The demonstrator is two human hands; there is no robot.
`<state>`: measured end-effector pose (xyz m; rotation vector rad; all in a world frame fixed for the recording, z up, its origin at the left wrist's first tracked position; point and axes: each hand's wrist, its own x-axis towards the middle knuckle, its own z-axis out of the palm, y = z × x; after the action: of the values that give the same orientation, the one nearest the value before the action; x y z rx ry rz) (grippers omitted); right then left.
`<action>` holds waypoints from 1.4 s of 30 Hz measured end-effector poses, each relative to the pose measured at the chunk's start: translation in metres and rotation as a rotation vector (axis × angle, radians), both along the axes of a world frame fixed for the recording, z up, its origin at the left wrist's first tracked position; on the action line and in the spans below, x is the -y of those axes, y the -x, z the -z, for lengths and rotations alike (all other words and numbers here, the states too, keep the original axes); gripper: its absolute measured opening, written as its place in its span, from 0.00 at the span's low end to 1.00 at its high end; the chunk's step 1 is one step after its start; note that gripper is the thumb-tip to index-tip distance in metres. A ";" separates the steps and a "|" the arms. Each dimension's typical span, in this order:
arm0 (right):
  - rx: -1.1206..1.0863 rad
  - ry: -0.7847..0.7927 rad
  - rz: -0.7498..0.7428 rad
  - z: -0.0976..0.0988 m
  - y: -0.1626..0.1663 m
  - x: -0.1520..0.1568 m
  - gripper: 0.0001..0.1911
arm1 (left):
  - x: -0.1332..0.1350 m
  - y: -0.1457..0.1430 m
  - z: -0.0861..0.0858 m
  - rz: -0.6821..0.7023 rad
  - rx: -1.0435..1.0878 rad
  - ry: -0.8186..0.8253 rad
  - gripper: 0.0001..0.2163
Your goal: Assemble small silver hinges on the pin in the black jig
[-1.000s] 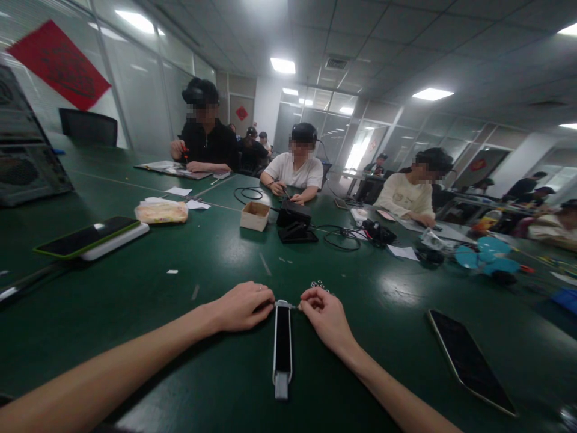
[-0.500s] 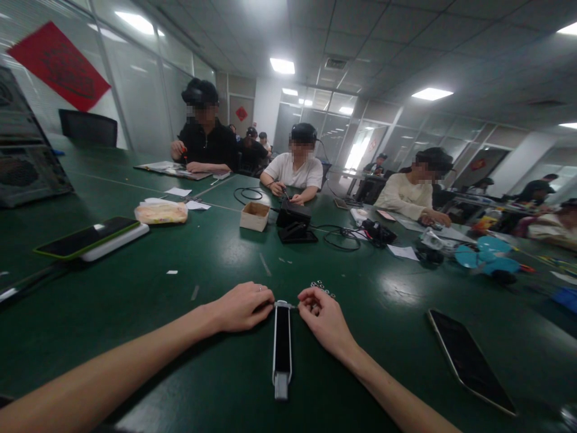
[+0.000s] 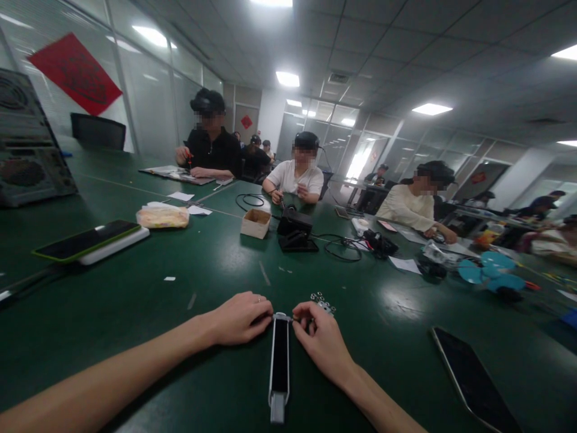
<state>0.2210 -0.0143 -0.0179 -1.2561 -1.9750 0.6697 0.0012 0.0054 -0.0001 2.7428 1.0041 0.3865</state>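
A long, narrow black bar with a white rim and a grey end piece (image 3: 280, 361) lies on the green table, pointing towards me. My left hand (image 3: 246, 317) rests at its far left corner, thumb and fingers pinched together; what they grip there is hidden. From the right, my right hand (image 3: 322, 337) pinches a tiny metal part at the same far end, too small to name. Several small metal nuts (image 3: 322, 299) are clustered just beyond my right fingers, partly covered by them.
A phone (image 3: 471, 379) lies to the right. On the left, another phone (image 3: 90, 239) rests on a white block near a soft packet (image 3: 162, 217). Ahead are a small open box (image 3: 255, 224), a black stand (image 3: 296, 231) and blue fan blades (image 3: 491, 270). Co-workers sit across the table.
The view has tilted up slightly, so the table things sit lower. My right fingertips have come closer to the bar's far end. Both hands stay pinched beside it.
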 end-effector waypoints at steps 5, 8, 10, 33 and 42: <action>0.028 -0.027 -0.014 -0.005 0.000 0.001 0.06 | 0.001 0.000 -0.002 -0.005 0.004 0.014 0.09; 0.023 -0.043 -0.017 -0.008 0.000 0.002 0.06 | 0.001 0.000 -0.002 -0.007 0.004 0.011 0.09; 0.033 -0.052 -0.014 -0.009 0.001 0.004 0.06 | 0.001 0.000 -0.002 -0.004 0.010 -0.001 0.09; 0.169 -0.943 -0.482 -0.033 0.005 0.027 0.08 | 0.000 0.000 0.001 -0.006 0.014 -0.015 0.08; 0.059 -0.819 -0.505 -0.058 -0.012 0.042 0.18 | 0.001 0.000 -0.001 -0.006 0.013 -0.004 0.08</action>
<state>0.2326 -0.0558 0.0396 -0.2896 -2.2719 -0.0017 0.0015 0.0048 0.0013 2.7382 1.0103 0.4073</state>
